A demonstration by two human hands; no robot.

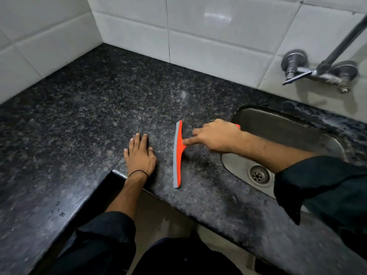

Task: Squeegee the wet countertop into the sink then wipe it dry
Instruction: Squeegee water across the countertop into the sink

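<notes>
An orange squeegee [177, 153] with a grey rubber blade stands on the black speckled granite countertop [89, 108], its blade running front to back just left of the sink [288, 132]. My right hand [216, 136] is closed around its handle, index finger stretched along the neck; the handle's orange end peeks out behind the hand at the sink's rim. My left hand [140, 155] lies flat on the counter, fingers apart, a hand's width left of the blade, near the inner corner of the counter's front edge.
The steel sink has a round drain [258, 174] near its front. A wall tap [317, 70] with two valves juts out over it at the back right. White tiled walls [139, 26] close the counter at the back and left.
</notes>
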